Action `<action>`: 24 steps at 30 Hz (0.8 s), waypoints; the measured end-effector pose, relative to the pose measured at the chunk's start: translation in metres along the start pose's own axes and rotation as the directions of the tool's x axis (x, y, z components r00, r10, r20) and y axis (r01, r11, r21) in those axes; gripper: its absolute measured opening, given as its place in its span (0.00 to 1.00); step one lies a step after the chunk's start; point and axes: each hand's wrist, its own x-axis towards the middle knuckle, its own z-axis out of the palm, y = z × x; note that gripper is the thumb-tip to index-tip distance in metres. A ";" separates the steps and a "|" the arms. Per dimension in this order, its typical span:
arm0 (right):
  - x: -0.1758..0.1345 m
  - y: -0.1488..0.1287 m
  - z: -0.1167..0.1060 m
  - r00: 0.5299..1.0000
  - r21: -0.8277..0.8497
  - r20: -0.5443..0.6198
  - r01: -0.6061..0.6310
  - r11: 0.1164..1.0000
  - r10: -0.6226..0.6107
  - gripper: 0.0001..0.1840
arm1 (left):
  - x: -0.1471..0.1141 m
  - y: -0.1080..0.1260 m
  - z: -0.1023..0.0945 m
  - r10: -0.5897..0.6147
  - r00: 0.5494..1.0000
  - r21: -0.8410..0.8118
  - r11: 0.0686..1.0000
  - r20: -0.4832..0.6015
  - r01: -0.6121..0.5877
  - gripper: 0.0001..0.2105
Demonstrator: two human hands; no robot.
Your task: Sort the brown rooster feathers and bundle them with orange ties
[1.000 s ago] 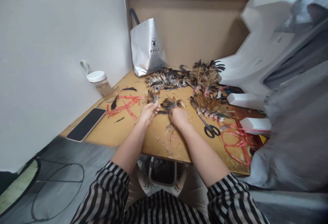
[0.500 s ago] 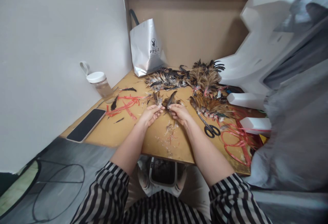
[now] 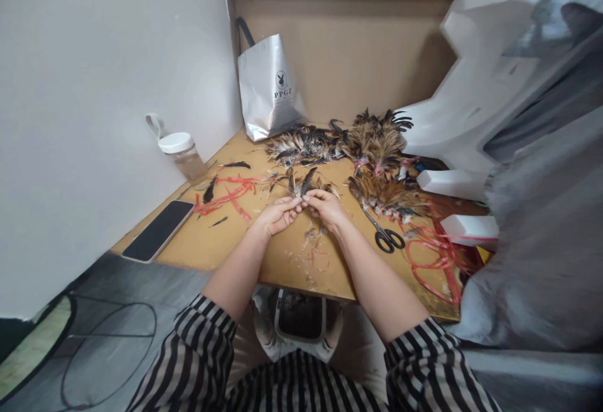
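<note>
Feathers [image 3: 296, 184] stand upright at my fingertips, pinched at their lower ends. My left hand [image 3: 281, 214] is closed on the feathers from the left side. From the right, my right hand [image 3: 326, 208] pinches a dark feather [image 3: 308, 179] close against them, and the fingertips of both hands meet. Behind the hands lie loose brown feathers [image 3: 327, 186]. Bits of fluff and red scraps [image 3: 313, 249] are scattered on the table just below. A brown feather bundle [image 3: 389, 195] bound with red lies to the right, with black-handled scissors [image 3: 389, 239] beside it.
More feather piles [image 3: 306, 145] lie at the back, near a silver bag [image 3: 268, 92]. Red plastic strips [image 3: 230, 195], a phone [image 3: 159, 230] and a lidded jar [image 3: 181, 154] are on the left. Tangled red ribbon [image 3: 438, 261] lies right; a bin [image 3: 300, 318] stands below the table edge.
My hands have come together. The dark feather in my right hand has moved left, up against the feathers in my left hand.
</note>
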 end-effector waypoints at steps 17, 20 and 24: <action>0.003 0.005 -0.003 1.000 -0.020 0.014 0.013 1.000 -0.013 0.16 | 0.000 0.001 0.002 0.108 0.990 0.071 0.992 -0.088 -0.102 0.03; 0.003 0.003 -0.003 0.999 -0.019 -0.037 -0.013 1.000 0.012 0.17 | 0.003 0.000 0.004 0.241 0.958 0.235 0.951 -0.155 -0.201 0.07; 0.003 0.002 -0.003 0.996 -0.012 -0.078 -0.042 0.999 0.041 0.18 | 0.005 -0.001 0.006 0.358 0.918 0.427 0.866 -0.168 -0.260 0.11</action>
